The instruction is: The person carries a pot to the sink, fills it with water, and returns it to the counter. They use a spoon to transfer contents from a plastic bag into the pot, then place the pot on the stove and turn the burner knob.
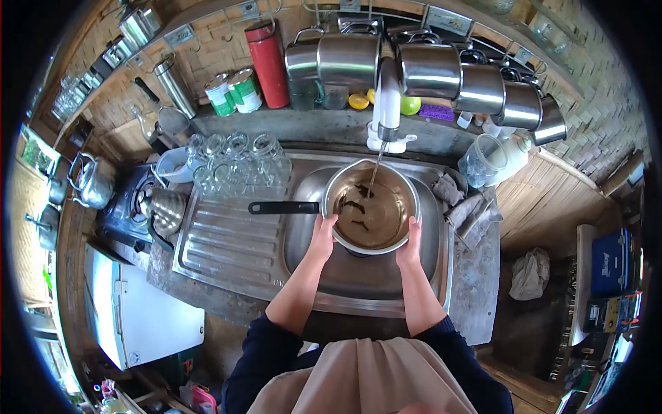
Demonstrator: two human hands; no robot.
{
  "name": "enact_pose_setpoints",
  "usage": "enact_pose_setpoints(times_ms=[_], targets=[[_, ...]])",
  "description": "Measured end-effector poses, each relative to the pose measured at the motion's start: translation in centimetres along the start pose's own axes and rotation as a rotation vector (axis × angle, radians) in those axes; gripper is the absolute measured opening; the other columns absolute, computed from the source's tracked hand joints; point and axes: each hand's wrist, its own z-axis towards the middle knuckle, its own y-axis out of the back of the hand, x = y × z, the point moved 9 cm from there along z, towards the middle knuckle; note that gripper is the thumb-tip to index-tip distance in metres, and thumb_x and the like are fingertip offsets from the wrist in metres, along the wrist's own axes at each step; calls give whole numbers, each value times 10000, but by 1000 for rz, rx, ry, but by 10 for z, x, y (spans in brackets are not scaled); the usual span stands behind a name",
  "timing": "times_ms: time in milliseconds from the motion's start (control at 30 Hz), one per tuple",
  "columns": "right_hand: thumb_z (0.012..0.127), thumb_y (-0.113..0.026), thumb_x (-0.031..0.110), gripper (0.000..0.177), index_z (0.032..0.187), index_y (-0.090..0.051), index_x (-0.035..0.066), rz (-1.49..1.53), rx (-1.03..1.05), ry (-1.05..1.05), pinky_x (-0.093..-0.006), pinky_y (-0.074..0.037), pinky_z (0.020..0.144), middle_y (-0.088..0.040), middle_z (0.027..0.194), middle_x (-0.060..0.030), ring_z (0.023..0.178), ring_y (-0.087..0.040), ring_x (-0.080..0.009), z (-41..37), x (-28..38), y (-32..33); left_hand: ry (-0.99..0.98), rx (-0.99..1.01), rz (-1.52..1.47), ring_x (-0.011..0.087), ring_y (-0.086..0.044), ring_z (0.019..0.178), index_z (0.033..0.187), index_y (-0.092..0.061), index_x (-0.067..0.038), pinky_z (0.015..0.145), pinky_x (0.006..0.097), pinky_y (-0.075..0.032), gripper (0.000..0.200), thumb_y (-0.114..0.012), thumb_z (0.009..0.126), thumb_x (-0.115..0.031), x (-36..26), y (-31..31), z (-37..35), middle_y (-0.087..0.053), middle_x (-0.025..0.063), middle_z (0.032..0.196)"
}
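Note:
A steel saucepan [407, 207] is held over the sink basin [345, 279], its black handle [283, 207] pointing left. My left hand [323, 233] grips the pan's left side, just below the handle. On the opposite side, my right hand [411, 238] is closed on the rim, thumb on top. Water [375, 172] runs from the white faucet [388, 114] into the pan. Shallow liquid lies inside with several dark marks or bits, whose kind I cannot make out.
Upturned glasses [236, 162] stand on the ridged drainboard [227, 224] to the left. Grey cloths [472, 214] and a clear plastic pitcher [481, 162] are at the right. Several steel pots [429, 69] hang above. A kettle [165, 212] sits near the stove [124, 207].

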Motion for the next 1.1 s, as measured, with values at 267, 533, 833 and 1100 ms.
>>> enact_pose_setpoints(times_ms=[267,533,833,1100], targets=[[800,-525,433,590,1219,-311,76,9,75,113,-351,-323,929,-408,1192,-84,1117,-399,-194,3,9,-7,19,21,26,194,-454,1072,1235,-329,-81,878,345,-398,516,-493,788,-280,10,10,13,-443,84,1144],[778,-552,397,652,1253,-267,54,-67,150,155,-343,-295,936,-388,1192,-96,1111,-374,-192,2,15,-13,7,-41,80,188,-496,1003,1174,-384,-66,850,321,-416,463,-508,778,-271,17,28,26,-478,80,1086],[824,-487,319,611,1290,-270,-12,-287,273,251,-314,-267,957,-413,1211,-122,1120,-375,-197,-1,22,-22,-51,-50,65,135,-517,824,1012,-452,-92,682,269,-418,342,-538,759,-306,1,25,17,-511,35,909],[839,-469,344,617,1292,-268,-24,-326,272,285,-301,-292,934,-426,1211,-121,1104,-391,-184,-1,29,-23,-51,-29,75,120,-493,767,1069,-433,-105,618,249,-390,405,-536,754,-337,-4,14,13,-494,32,919]])
